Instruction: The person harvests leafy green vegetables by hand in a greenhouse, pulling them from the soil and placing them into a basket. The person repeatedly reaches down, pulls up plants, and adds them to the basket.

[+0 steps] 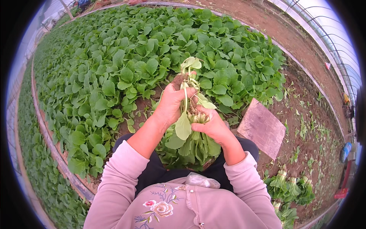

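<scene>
My left hand (171,100) pinches a few loose, pale leaves and stems (184,126), with dirt on its fingers. One leaf hangs down in front, and another pokes up above the fingertips. Just below and to the right, my right hand (213,124) grips a bunch of leafy greens (197,146). The bunch has its pale root ends (198,116) up and its leaves hanging down between my knees. Thin roots with soil show between the two hands. The right fingers are partly hidden behind the stems.
A dense bed of leafy greens (137,54) grows ahead and to the left. A flat square board (261,128) lies tilted at my right. Tied bunches of greens (286,186) rest on soil strewn with leaf scraps. A clear plastic bag (202,181) is at my lap.
</scene>
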`<act>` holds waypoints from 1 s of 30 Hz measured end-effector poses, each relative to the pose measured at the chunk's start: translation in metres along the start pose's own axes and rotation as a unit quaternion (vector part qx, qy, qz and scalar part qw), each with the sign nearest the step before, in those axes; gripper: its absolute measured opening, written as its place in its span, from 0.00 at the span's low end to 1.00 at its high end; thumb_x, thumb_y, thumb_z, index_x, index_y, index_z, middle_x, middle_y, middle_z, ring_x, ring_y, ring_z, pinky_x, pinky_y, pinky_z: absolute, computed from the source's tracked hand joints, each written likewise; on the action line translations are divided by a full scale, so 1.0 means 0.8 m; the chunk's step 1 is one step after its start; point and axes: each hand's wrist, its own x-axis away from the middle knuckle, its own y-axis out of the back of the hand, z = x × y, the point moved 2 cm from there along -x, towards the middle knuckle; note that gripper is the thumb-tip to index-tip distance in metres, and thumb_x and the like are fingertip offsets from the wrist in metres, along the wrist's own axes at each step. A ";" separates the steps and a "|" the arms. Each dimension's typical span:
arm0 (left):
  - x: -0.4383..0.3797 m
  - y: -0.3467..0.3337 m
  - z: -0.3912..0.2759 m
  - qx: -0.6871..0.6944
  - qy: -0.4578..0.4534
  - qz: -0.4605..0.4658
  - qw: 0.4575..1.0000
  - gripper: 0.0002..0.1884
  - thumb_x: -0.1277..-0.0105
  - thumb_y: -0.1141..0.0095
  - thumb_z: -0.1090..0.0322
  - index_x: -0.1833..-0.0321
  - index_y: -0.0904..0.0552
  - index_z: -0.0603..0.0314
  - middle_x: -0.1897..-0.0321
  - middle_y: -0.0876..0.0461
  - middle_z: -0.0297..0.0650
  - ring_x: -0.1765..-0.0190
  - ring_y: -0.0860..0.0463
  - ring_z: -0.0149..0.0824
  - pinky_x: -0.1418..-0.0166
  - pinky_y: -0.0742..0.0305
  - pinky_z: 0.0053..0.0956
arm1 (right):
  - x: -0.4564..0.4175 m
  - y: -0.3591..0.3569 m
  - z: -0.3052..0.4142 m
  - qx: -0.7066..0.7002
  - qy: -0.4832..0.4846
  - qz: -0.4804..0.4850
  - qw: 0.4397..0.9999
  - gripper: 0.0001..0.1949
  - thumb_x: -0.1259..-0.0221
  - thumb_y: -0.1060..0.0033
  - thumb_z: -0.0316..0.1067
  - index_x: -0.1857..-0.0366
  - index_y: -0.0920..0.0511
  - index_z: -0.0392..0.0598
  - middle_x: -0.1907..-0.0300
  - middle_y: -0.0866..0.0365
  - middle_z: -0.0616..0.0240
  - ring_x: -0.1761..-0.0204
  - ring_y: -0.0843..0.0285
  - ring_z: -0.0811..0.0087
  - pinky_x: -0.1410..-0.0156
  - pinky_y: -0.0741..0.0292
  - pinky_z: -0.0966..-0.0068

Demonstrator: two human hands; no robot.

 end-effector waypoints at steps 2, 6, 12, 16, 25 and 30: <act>-0.006 -0.001 -0.005 0.027 -0.010 -0.005 1.000 0.27 0.36 0.38 0.78 0.33 0.26 0.57 0.63 0.19 0.36 0.66 0.20 0.30 0.62 0.20 0.27 | 0.004 0.001 0.005 0.023 0.003 0.004 1.000 0.27 0.49 0.29 0.20 0.40 0.23 0.39 0.55 0.17 0.75 0.55 0.23 0.83 0.44 0.26 0.80; -0.013 0.016 -0.020 0.065 -0.078 -0.057 0.993 0.21 0.34 0.40 0.78 0.38 0.24 0.60 0.68 0.22 0.35 0.70 0.23 0.29 0.65 0.22 0.27 | 0.012 -0.002 0.011 0.114 0.011 0.014 0.993 0.26 0.49 0.29 0.22 0.42 0.23 0.37 0.54 0.17 0.73 0.54 0.24 0.82 0.42 0.27 0.80; -0.005 0.022 -0.047 -0.009 -0.069 -0.142 0.987 0.14 0.26 0.51 0.67 0.40 0.25 0.54 0.79 0.33 0.29 0.83 0.38 0.24 0.72 0.33 0.27 | 0.023 0.002 0.013 0.107 0.002 0.062 0.992 0.27 0.51 0.29 0.22 0.41 0.22 0.37 0.50 0.17 0.72 0.52 0.25 0.82 0.41 0.28 0.80; -0.005 0.041 -0.067 -0.003 -0.102 -0.186 0.977 0.14 0.24 0.52 0.65 0.39 0.24 0.53 0.79 0.35 0.29 0.82 0.40 0.25 0.74 0.37 0.26 | 0.028 0.013 0.010 0.080 0.031 0.066 0.994 0.28 0.51 0.30 0.20 0.39 0.22 0.39 0.50 0.16 0.73 0.52 0.24 0.83 0.41 0.27 0.80; 0.024 0.086 -0.042 -0.268 0.116 -0.207 0.934 0.16 0.30 0.50 0.67 0.41 0.24 0.58 0.76 0.28 0.31 0.78 0.31 0.25 0.77 0.36 0.23 | 0.056 0.058 0.025 -0.069 0.049 -0.095 0.992 0.32 0.50 0.30 0.17 0.35 0.25 0.38 0.48 0.16 0.71 0.53 0.20 0.82 0.45 0.23 0.82; 0.047 0.090 -0.002 -0.661 0.248 0.060 0.706 0.22 0.31 0.43 0.62 0.36 0.25 0.61 0.65 0.19 0.38 0.64 0.18 0.27 0.65 0.26 0.24 | 0.055 0.058 0.025 -0.050 0.054 -0.106 0.992 0.32 0.49 0.31 0.17 0.35 0.25 0.38 0.47 0.16 0.71 0.53 0.20 0.83 0.45 0.24 0.82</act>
